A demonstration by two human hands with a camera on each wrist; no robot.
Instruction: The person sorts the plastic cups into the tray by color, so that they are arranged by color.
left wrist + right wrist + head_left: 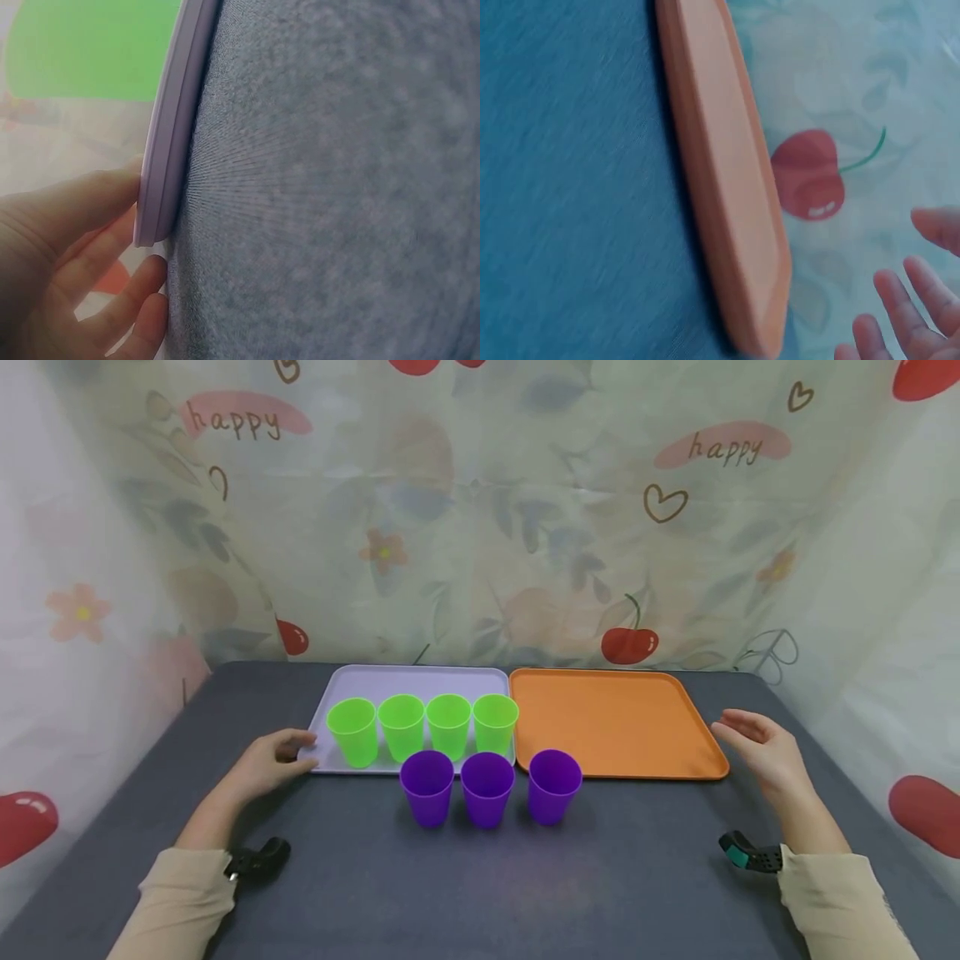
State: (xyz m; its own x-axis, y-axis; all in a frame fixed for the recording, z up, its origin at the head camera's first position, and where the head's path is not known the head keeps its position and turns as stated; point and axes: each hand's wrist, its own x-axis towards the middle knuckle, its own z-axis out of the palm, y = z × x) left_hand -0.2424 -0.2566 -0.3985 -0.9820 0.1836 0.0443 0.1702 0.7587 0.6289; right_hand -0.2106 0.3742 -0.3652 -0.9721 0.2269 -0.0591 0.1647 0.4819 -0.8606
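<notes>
Left hand (268,765), fingers parted, touches lilac tray (420,672) at nine o'clock. Right hand (767,757), at three: loosely spread. Cloth (480,568) reads "happy".

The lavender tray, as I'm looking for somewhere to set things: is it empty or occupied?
Occupied. In the head view, four green cups stand upright in a row on the lavender tray.

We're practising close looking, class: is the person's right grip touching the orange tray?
Apart. The right wrist view shows it: patterned cloth fills a plain gap between the fingertips of the right grip and the edge of the orange tray.
</notes>
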